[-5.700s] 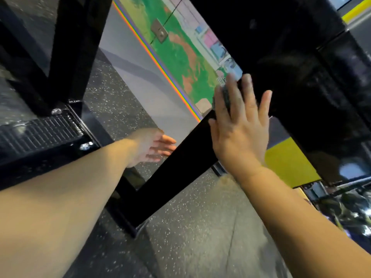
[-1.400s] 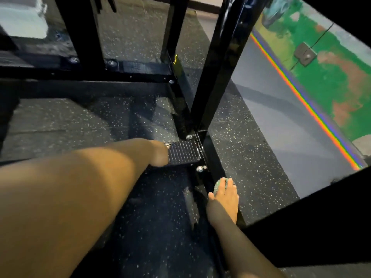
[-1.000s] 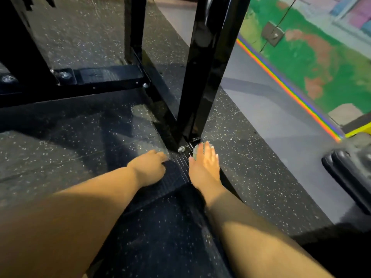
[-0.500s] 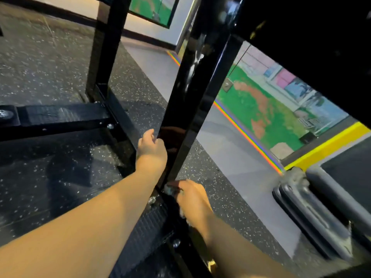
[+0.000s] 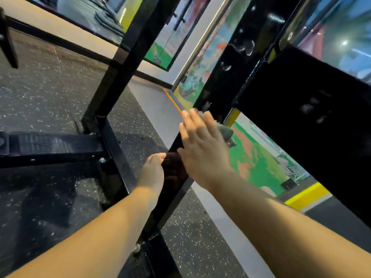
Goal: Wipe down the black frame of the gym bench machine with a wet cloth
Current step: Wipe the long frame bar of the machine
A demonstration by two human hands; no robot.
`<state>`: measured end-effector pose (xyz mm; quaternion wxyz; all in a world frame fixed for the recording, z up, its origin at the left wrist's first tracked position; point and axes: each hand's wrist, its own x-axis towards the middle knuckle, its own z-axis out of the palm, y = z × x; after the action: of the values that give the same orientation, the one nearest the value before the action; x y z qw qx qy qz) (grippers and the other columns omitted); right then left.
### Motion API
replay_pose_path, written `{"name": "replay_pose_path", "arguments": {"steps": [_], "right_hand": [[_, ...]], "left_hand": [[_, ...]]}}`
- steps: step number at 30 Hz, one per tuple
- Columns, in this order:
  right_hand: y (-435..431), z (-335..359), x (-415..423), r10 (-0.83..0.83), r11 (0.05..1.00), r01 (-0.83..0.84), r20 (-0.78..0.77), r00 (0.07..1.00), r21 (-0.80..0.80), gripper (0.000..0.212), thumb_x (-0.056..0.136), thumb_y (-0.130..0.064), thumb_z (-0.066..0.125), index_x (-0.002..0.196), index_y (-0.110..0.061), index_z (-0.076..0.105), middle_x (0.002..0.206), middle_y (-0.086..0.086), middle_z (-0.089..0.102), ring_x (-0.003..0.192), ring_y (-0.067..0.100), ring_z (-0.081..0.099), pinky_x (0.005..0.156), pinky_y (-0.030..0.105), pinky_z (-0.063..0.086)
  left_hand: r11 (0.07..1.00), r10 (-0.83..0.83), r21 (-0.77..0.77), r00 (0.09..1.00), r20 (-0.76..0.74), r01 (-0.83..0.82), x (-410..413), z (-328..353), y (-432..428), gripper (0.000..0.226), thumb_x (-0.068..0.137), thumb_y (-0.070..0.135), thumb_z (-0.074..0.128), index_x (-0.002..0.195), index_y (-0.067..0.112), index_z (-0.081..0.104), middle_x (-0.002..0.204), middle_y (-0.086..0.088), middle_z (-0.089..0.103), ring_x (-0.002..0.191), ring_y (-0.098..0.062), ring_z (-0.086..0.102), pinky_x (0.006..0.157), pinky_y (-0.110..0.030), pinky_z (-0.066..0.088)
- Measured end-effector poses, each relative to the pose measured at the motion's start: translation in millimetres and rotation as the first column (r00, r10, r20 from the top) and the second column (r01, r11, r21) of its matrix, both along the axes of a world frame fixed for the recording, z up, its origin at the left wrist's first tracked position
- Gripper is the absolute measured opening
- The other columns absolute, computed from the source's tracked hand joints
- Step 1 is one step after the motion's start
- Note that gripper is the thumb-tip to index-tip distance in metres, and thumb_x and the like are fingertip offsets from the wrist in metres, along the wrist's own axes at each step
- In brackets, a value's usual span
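A glossy black upright post (image 5: pixel 224 81) of the bench machine frame rises slanted through the middle of the head view. My right hand (image 5: pixel 202 149) lies flat with straight fingers against the post, pressing a grey cloth (image 5: pixel 225 132) onto it; only the cloth's edge shows past my fingers. My left hand (image 5: pixel 153 171) holds the left edge of the same post just below, fingers wrapped behind it and hidden. Water drops (image 5: pixel 243 47) sit on the post higher up.
A second black upright (image 5: pixel 124 63) stands to the left, joined to a low base bar (image 5: pixel 112 149) and a ribbed foot plate (image 5: pixel 50 142) on speckled rubber floor. A broad black panel (image 5: pixel 313 121) hangs at the right. A painted wall with a rainbow stripe (image 5: pixel 174 100) lies beyond.
My right hand has slid up the post from near its foot, fingers now spread flat over the cloth. The left hand stays gripping the post's edge. The view has tilted upward.
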<state>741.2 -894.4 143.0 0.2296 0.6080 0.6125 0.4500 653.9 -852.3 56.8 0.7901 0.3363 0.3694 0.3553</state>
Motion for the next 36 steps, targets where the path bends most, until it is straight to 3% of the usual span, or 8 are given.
{"name": "replay_pose_path", "arguments": {"steps": [5, 11, 15, 19, 25, 29, 33, 36], "right_hand": [[8, 24, -25, -0.028, 0.903, 0.104, 0.184, 0.982, -0.416, 0.053, 0.096, -0.021, 0.025, 0.148, -0.014, 0.033, 0.158, 0.01, 0.022, 0.147, 0.03, 0.01, 0.118, 0.043, -0.003], [23, 117, -10, 0.014, 0.996, -0.032, 0.215, 0.976, 0.079, 0.043, 0.087, -0.025, 0.062, 0.127, -0.01, 0.061, 0.139, 0.016, 0.052, 0.135, 0.038, 0.039, 0.113, 0.05, 0.013], [11, 60, -22, -0.027, 0.986, 0.038, 0.07, 0.997, -0.159, 0.056, 0.092, -0.021, 0.022, 0.144, -0.009, 0.039, 0.154, 0.02, 0.026, 0.144, 0.036, 0.02, 0.118, 0.044, 0.005], [-2, 59, -29, -0.061, 0.905, 0.086, 0.073, 0.995, -0.417, 0.053, 0.1, -0.023, 0.031, 0.152, -0.015, 0.021, 0.16, 0.011, 0.009, 0.148, 0.026, 0.005, 0.118, 0.039, -0.003], [20, 142, -24, -0.179, 0.983, 0.183, 0.144, 0.973, -0.016, 0.053, 0.103, -0.028, 0.025, 0.152, -0.011, 0.014, 0.16, 0.013, 0.004, 0.147, 0.032, -0.005, 0.114, 0.044, -0.014], [7, 61, -25, -0.079, 0.991, 0.086, 0.079, 0.994, -0.1, 0.057, 0.09, -0.024, 0.03, 0.144, -0.009, 0.041, 0.153, 0.017, 0.031, 0.143, 0.033, 0.024, 0.118, 0.043, 0.011], [-7, 34, -35, -0.077, 0.874, 0.079, 0.024, 0.997, -0.479, 0.06, 0.096, -0.018, 0.035, 0.151, -0.004, 0.014, 0.159, 0.016, 0.009, 0.148, 0.03, 0.003, 0.104, 0.036, -0.025], [5, 89, -36, -0.069, 0.928, 0.113, 0.136, 0.988, -0.355, 0.054, 0.101, -0.018, 0.028, 0.152, -0.011, 0.015, 0.161, 0.012, 0.006, 0.148, 0.029, 0.0, 0.107, 0.039, -0.021]], "left_hand": [[0.996, 0.077, 0.048, 0.996, 0.045, -0.08, -7, 29, 5, 0.037, 0.099, 0.028, 0.031, 0.107, 0.013, 0.064, 0.109, -0.002, 0.063, 0.105, -0.019, 0.055, 0.085, -0.028, 0.032], [0.992, 0.026, 0.117, 0.995, 0.097, -0.038, -3, 59, 6, 0.039, 0.1, 0.034, 0.026, 0.112, 0.022, 0.06, 0.115, 0.002, 0.059, 0.109, -0.017, 0.053, 0.094, -0.031, 0.038], [0.991, 0.034, 0.13, 0.997, 0.075, -0.043, -4, 60, 10, 0.042, 0.1, 0.035, 0.026, 0.121, 0.015, 0.057, 0.127, -0.004, 0.057, 0.12, -0.021, 0.049, 0.105, -0.036, 0.033], [0.99, 0.009, 0.14, 0.999, 0.035, -0.014, -7, 61, 9, 0.049, 0.101, 0.041, 0.024, 0.13, 0.013, 0.052, 0.136, -0.009, 0.051, 0.127, -0.023, 0.044, 0.107, -0.036, 0.028], [0.961, 0.006, 0.275, 0.992, -0.127, 0.029, -4, 72, 0, 0.045, 0.104, 0.027, 0.015, 0.143, 0.019, 0.037, 0.145, -0.008, 0.04, 0.131, -0.027, 0.036, 0.107, -0.038, 0.027], [0.985, -0.005, 0.172, 1.0, 0.01, 0.004, -4, 70, 6, 0.053, 0.101, 0.045, 0.019, 0.142, 0.018, 0.039, 0.146, -0.002, 0.041, 0.134, -0.023, 0.037, 0.112, -0.038, 0.024], [0.992, -0.031, 0.124, 0.999, 0.024, 0.028, -7, 66, 13, 0.057, 0.098, 0.054, 0.02, 0.139, 0.022, 0.044, 0.141, -0.004, 0.048, 0.13, -0.025, 0.042, 0.112, -0.042, 0.025], [0.986, -0.041, 0.16, 0.999, 0.002, 0.04, -8, 70, 10, 0.058, 0.098, 0.054, 0.017, 0.141, 0.024, 0.041, 0.145, 0.0, 0.043, 0.135, -0.023, 0.036, 0.113, -0.04, 0.021]]}}
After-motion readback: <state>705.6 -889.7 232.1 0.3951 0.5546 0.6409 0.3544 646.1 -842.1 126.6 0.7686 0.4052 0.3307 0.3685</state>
